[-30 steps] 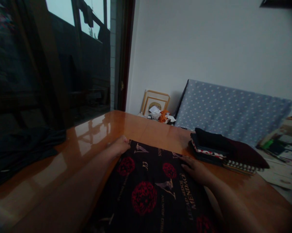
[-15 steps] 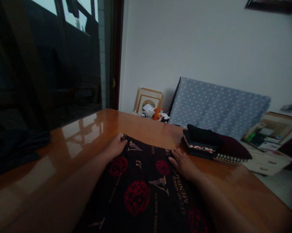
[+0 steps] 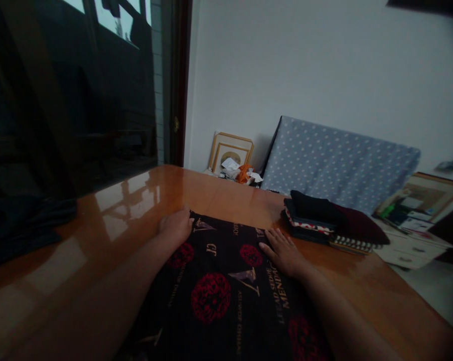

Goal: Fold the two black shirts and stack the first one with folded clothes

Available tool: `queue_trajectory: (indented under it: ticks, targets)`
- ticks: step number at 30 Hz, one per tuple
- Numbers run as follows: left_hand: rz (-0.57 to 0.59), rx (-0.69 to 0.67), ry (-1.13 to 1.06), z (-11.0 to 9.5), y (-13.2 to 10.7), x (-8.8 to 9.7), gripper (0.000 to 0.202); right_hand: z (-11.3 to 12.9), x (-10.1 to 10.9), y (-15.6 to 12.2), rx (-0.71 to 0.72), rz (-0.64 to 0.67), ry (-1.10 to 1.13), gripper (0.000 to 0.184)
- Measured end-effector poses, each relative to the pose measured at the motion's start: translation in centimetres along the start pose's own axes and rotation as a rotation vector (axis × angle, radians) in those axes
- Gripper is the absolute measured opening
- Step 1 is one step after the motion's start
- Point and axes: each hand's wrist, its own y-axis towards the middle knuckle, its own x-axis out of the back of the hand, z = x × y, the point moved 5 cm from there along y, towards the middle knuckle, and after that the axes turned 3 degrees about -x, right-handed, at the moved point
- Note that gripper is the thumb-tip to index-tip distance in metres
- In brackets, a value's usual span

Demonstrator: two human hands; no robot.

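Note:
A black printed garment point(image 3: 226, 265) with red round motifs and pale lettering lies spread on the glossy wooden table in front of me; its near part runs out of the bottom of the view. At its far left corner my left hand point(image 3: 176, 225) is closed, the fingers curled at the fabric's edge. My right hand point(image 3: 284, 252) rests flat on the far right corner, fingers stretched out and slightly apart. What exact kind of garment it is cannot be made out.
Right of the garment stand stacks of folded clothes point(image 3: 312, 210), dark and patterned. Dark clothing point(image 3: 26, 225) lies at the table's left edge. Beyond the wooden table point(image 3: 196, 188) are picture frames point(image 3: 232, 145), a blue dotted cover point(image 3: 335, 160) and a white drawer cabinet point(image 3: 410, 245).
My left hand has shifted slightly left and turned, so its thumb no longer shows on top of the fabric. The right hand stays nearly in place, and the garment's far edge lies a little straighter.

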Motion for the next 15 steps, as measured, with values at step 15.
queue_trajectory:
  ticks: [15]
  targets:
    - [0.274, -0.413, 0.008, -1.3, -1.6, -3.7, 0.087, -0.1, 0.2, -0.3, -0.073, 0.046, -0.053, 0.084]
